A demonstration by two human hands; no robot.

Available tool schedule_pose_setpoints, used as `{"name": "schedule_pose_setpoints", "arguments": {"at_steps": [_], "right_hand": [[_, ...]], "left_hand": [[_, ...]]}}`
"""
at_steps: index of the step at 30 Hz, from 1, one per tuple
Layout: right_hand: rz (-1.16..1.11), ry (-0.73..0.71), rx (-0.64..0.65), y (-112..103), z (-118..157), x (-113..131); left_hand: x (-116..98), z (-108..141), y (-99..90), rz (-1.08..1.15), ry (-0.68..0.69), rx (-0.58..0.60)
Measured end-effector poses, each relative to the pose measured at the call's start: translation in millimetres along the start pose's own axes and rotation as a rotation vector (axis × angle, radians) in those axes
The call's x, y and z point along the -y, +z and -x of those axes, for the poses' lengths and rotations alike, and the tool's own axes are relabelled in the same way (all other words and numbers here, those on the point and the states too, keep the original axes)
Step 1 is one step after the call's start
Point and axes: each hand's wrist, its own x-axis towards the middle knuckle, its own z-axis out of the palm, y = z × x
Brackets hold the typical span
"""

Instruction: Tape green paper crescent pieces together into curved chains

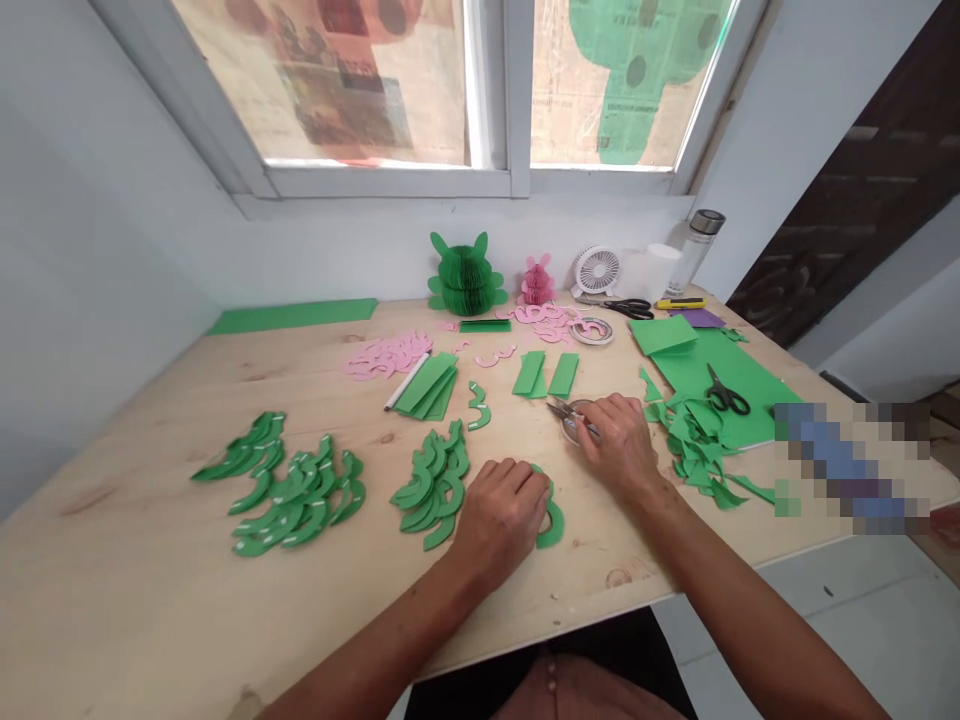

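My left hand [501,515] rests on the table with its fingers curled down over a wavy green paper cutout [555,525], which shows along its right side. To the right, my right hand [619,440] is closed around small pointed metal snips [561,410], their tips pointing left. A tape roll [568,430] lies under the snips and fingers, partly hidden. Just left of my left hand lies a pile of wavy green cutouts [431,480]. Farther left is another pile of green cutouts [292,500] with white strips on them.
Green scraps [694,440], black scissors [726,392] and a green sheet [742,360] lie at right. Folded green papers [429,388] and pink cutouts [390,355] sit farther back. Along the wall stand a green honeycomb paper figure [466,280], a fan [598,270] and a bottle [694,250].
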Motion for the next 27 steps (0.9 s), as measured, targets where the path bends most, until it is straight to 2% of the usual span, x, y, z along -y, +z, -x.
{"name": "schedule_pose_setpoints", "arguments": {"at_steps": [5, 9, 15, 19, 22, 25, 27], "right_hand": [[-0.032, -0.020, -0.031, 2, 2, 3], [-0.046, -0.022, -0.065, 1, 2, 4], [-0.131, 0.044, -0.099, -17, -1, 3], [-0.232, 0.036, -0.037, -34, 11, 11], [-0.326, 0.036, 0.055, -37, 37, 18], [-0.371, 0.063, 0.110, -32, 67, 21], [-0.377, 0.090, 0.120, -27, 82, 20]], "left_hand": [[-2, 2, -21.1, 0.034, -0.022, 0.000], [-9, 17, -31.7, 0.073, -0.074, 0.038], [-27, 37, -24.7, 0.138, -0.153, 0.058], [-33, 46, -23.6, 0.136, -0.188, 0.036], [-23, 59, -32.0, 0.109, -0.233, -0.087], [1, 75, -43.3, -0.071, -0.355, -0.234], [17, 81, -48.5, -0.182, -0.436, -0.250]]}}
